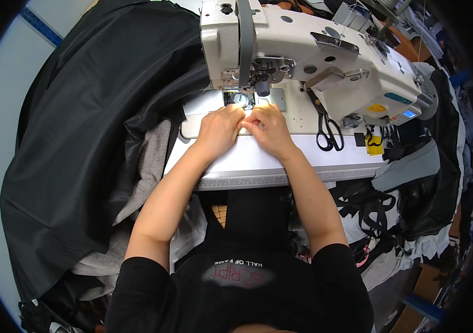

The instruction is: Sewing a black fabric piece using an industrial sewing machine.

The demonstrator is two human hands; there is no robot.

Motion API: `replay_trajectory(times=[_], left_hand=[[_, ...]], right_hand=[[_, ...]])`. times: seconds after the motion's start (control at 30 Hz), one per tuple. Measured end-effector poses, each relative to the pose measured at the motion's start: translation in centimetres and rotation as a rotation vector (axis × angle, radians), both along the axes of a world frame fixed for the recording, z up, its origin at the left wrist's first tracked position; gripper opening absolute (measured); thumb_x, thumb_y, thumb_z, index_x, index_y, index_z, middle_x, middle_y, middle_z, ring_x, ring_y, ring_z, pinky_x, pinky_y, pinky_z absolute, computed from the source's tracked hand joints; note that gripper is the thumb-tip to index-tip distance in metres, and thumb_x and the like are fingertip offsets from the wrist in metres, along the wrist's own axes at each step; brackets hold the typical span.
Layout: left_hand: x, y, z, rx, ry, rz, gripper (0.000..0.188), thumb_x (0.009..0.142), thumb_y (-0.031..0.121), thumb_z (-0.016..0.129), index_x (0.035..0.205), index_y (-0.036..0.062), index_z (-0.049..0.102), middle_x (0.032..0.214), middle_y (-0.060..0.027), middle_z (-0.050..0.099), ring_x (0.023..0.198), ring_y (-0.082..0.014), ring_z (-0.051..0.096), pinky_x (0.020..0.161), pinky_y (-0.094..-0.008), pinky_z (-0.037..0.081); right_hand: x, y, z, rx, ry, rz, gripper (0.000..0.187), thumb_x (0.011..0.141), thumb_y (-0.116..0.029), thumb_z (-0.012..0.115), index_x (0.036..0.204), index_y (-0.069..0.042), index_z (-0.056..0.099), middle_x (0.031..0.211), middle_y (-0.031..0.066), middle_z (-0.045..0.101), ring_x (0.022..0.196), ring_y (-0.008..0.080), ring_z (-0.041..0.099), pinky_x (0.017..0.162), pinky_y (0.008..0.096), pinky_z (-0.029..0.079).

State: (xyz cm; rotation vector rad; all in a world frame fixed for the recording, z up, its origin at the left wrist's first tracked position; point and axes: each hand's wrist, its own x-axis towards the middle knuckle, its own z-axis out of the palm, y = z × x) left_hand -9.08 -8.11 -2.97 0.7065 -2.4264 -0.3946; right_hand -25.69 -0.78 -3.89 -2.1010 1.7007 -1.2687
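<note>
Holding left hand (pixel 219 132) and right hand (pixel 270 130) together at the machine (pixel 303 47), just on the near side of the round metal part (pixel 241 100) exposed below its head. Pinching with both sets of fingertips, but cannot tell on what. Judging by the pose, probably setting up around that opening rather than sewing; seems to call next for a steady pinch and fine fingertip control. Reaching over a white tabletop (pixel 325 159) with a ruler (pixel 247 181) along the near edge. Has scissors (pixel 319 106) to the right, black fabric (pixel 81 122) heaped far left, and black straps (pixel 373 210) near right.
</note>
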Motion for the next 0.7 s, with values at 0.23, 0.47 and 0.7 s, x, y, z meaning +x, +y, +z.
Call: replay_trajectory(times=[0.23, 0.47, 0.7], left_hand=[[0.8, -0.6, -0.2, -0.025, -0.028, -0.047, 0.007, 0.085, 0.010, 0.064, 0.085, 0.0064, 0.059, 0.081, -0.0096, 0.063, 0.076, -0.0298, 0.062, 0.066, -0.0440, 0.050], [3.1, -0.7, -0.6, -0.005, 0.285, -0.077, 0.012, 0.077, -0.003, 0.061, 0.087, 0.0046, 0.062, 0.081, -0.0118, 0.062, 0.075, -0.0318, 0.059, 0.069, -0.0431, 0.047], [1.0, -3.4, -1.4, 0.011, 0.130, 0.256, 0.021, 0.075, 0.018, 0.079, 0.088, 0.0085, 0.065, 0.091, -0.0100, 0.059, 0.093, -0.0307, 0.056, 0.080, -0.0414, 0.038]], right_hand=[[0.7, -0.3, 0.3, -0.199, 0.099, -0.102, 0.011, 0.085, -0.015, 0.069, 0.094, -0.007, 0.068, 0.101, 0.0045, 0.068, 0.101, 0.0250, 0.056, 0.088, 0.0404, 0.039], [1.3, 0.0, 0.2, -0.028, 0.384, -0.132, 0.029, 0.088, -0.014, 0.064, 0.116, -0.008, 0.069, 0.121, 0.0050, 0.065, 0.117, 0.0256, 0.053, 0.100, 0.0412, 0.036], [1.4, -0.1, 0.3, -0.097, 0.396, -0.096, 0.033, 0.082, -0.009, 0.066, 0.115, -0.009, 0.070, 0.125, 0.0088, 0.063, 0.117, 0.0275, 0.054, 0.100, 0.0416, 0.037]])
